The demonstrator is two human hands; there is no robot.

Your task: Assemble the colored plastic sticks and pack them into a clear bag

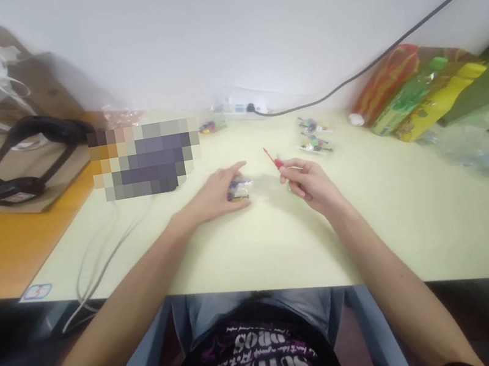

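My right hand (313, 187) pinches a thin red pointed piece (272, 157) between thumb and fingertips, its tip angled up and to the left, above the pale yellow tabletop (246, 251). I cannot make out what kind of piece it is. A bit of green shows beneath these fingers, mostly hidden. Flat on the table, a small clear packet (240, 190) with blue and yellow contents lies between the spread thumb and fingers of my left hand (216, 196). The hand's fingers are apart around the packet; whether they touch it is unclear.
Several small packets of coloured parts (313, 135) lie farther back, right of centre. A power strip (237, 108) with a black cable sits by the wall. Bottles (412, 98) and crumpled plastic (467, 154) are at right. On the left are a pixelated dark object (152, 160) and a black headset-like frame (27, 158).
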